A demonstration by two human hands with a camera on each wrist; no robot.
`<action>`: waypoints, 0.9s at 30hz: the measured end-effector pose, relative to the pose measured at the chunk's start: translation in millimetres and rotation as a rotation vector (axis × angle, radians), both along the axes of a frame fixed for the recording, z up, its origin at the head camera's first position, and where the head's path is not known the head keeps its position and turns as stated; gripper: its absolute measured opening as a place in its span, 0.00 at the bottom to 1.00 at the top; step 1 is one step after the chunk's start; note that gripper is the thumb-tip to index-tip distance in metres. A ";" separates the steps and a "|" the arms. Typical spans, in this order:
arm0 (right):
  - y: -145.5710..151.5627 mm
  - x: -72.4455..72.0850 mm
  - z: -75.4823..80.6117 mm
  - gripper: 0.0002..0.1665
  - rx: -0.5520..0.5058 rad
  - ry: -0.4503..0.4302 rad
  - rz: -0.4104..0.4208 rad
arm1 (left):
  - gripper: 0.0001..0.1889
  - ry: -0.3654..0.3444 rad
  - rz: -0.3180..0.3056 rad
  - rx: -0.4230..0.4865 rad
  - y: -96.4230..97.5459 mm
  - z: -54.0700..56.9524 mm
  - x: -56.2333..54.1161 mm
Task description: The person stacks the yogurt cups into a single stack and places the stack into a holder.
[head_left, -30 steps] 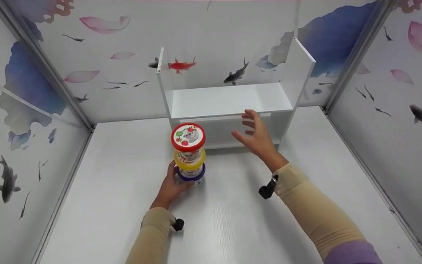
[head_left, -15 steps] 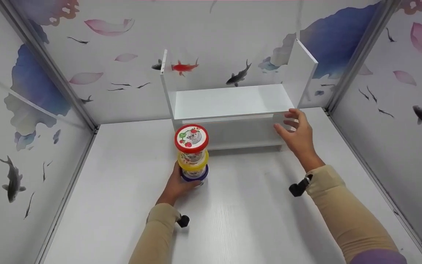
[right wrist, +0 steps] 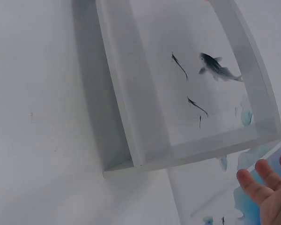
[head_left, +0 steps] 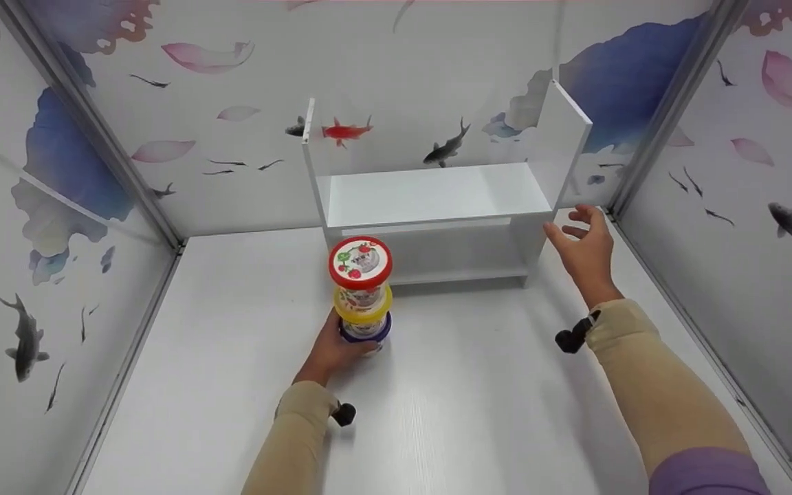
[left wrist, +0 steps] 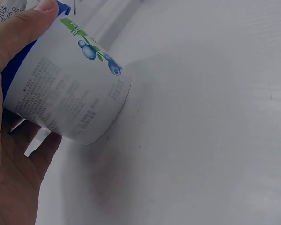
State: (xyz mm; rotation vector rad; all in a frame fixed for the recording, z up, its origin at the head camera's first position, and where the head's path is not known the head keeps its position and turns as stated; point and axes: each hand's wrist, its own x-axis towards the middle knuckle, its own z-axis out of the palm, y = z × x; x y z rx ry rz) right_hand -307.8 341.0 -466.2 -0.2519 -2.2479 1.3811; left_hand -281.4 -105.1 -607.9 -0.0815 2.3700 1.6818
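Three printed tubs are stacked in the head view: a red-lidded tub [head_left: 360,262] on top, a yellow-lidded tub [head_left: 363,308] in the middle and a blue-lidded tub [head_left: 370,333] at the bottom. My left hand [head_left: 333,349] grips the bottom one around its lid. In the left wrist view that blue-lidded tub [left wrist: 75,89] shows blueberries and small print; whether its base touches the table cannot be told. My right hand [head_left: 587,251] holds nothing, its fingers spread and slightly bent, just right of the white shelf [head_left: 437,196]. The right wrist view shows its fingertips near a shelf side panel [right wrist: 215,145].
Behind the stack, the shelf stands at the table's back, with an upper board, a lower compartment and tall side panels. White walls printed with fish and petals enclose the white table [head_left: 245,385] at the back and both sides.
My right hand has moved right, from in front of the shelf to beyond its right side panel. My left hand keeps its grip on the bottom tub, and the stack stays nearly in place.
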 end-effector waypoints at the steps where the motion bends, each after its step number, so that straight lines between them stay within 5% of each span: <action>1: 1.5 -2.6 0.0 0.43 -0.004 0.000 -0.010 | 0.63 -0.001 -0.003 0.001 0.4 -0.3 0.4; 19: -1.1 -42.2 15.6 0.40 -0.055 -0.028 -0.074 | 0.60 0.025 -0.014 0.013 7.1 6.2 -1.3; 27: -5.1 -45.5 15.9 0.24 -0.002 0.014 -0.091 | 0.59 0.077 -0.030 0.039 12.3 22.2 -6.2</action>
